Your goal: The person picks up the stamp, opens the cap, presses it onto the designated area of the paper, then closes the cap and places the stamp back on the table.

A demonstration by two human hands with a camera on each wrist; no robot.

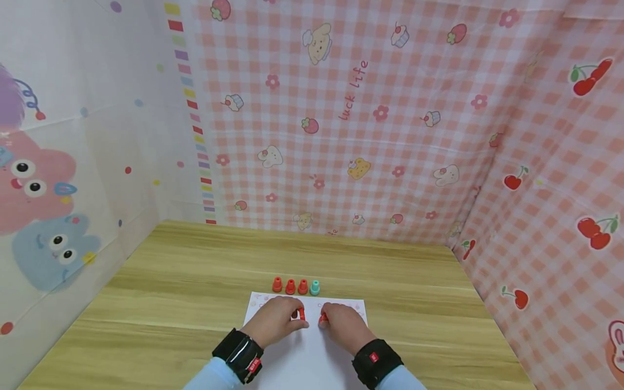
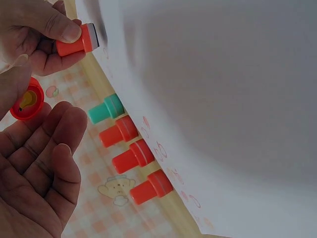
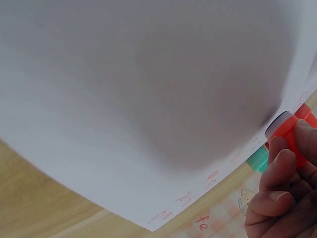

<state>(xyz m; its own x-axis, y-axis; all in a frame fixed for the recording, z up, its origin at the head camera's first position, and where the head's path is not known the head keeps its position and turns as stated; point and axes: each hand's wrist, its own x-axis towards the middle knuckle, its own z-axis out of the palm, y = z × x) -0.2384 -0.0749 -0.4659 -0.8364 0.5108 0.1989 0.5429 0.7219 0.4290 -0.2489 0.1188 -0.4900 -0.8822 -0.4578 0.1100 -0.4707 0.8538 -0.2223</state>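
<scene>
Fingers of your left hand (image 1: 274, 320) pinch a round red plastic cap (image 2: 29, 104); your right hand (image 1: 344, 323) pinches a cylindrical red plastic stamp (image 2: 78, 45). Beyond both stand three flared red plastic stamps (image 1: 290, 287) and a turquoise stamp (image 1: 314, 288).

Stamp (image 3: 283, 128) partly hidden, paper (image 1: 308, 363) cropped below

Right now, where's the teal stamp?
In the head view, the teal stamp stands at the right end of the row of four, beside a red stamp, at the far edge of the white paper.
</scene>
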